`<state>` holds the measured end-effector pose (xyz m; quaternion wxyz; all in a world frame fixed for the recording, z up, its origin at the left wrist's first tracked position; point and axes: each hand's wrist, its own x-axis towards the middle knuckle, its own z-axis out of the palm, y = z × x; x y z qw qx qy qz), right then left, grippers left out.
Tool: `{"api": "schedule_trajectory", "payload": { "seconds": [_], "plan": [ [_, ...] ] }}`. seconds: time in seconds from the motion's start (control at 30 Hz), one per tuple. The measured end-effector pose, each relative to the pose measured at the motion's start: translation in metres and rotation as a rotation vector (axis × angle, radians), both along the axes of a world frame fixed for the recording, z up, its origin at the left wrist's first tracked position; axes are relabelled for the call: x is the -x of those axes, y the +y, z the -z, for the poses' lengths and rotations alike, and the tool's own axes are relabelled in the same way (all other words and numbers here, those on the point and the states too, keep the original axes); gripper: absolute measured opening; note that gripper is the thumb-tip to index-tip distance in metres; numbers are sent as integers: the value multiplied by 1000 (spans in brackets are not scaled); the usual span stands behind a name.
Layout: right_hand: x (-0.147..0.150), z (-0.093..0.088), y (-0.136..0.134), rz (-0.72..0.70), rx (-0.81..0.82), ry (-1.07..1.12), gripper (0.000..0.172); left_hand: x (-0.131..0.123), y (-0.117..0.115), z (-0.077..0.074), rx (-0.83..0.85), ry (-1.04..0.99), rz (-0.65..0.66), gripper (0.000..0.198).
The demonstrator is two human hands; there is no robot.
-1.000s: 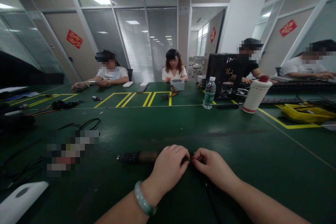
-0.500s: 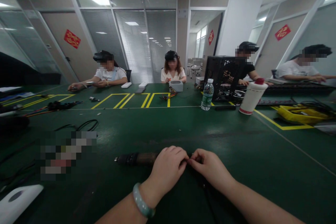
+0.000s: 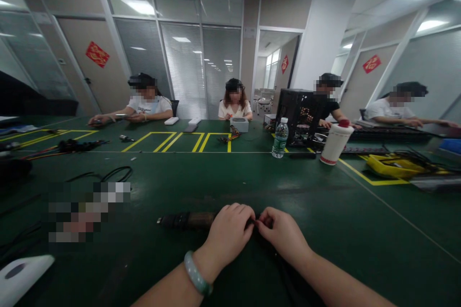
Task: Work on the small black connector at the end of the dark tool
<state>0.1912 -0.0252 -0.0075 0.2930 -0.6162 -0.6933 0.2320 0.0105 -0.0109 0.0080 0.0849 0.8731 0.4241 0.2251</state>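
A dark electric screwdriver (image 3: 190,220) with a silver tip lies across the green table, its tip to the left. My left hand (image 3: 233,225), with a pale green bangle (image 3: 197,273) on the wrist, is closed over its rear part. Close to the rear end, my right hand (image 3: 283,230) is closed in a pinch, its fingertips almost touching the left fingers. What lies between those fingertips is too dark and small to make out. Below the right hand a black cable (image 3: 283,268) runs toward me.
A water bottle (image 3: 280,138) and a white cup with a red lid (image 3: 336,143) stand ahead, by a black computer case (image 3: 299,115). Farther right is a yellow tray (image 3: 392,168) with cables. A white device (image 3: 27,268) lies near left. Several people sit across the table (image 3: 173,172).
The view has tilted up slightly and shifted to the right. Both hands keep nearly the same hold at the screwdriver's rear end, with small finger movements.
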Motion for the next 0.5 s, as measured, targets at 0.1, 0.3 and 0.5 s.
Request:
{"api": "schedule_trajectory", "payload": {
  "seconds": [0.1,0.3,0.5],
  "plan": [
    [2,-1,-1,7,-30,-35,8,1,1,1,0,-22,8,11],
    [4,0,0,3,-36,-47,7,3,0,1,2,-55,7,12],
    [1,3,3,-38,-19,-37,9,2,1,4,2,-58,6,11]
  ]
}}
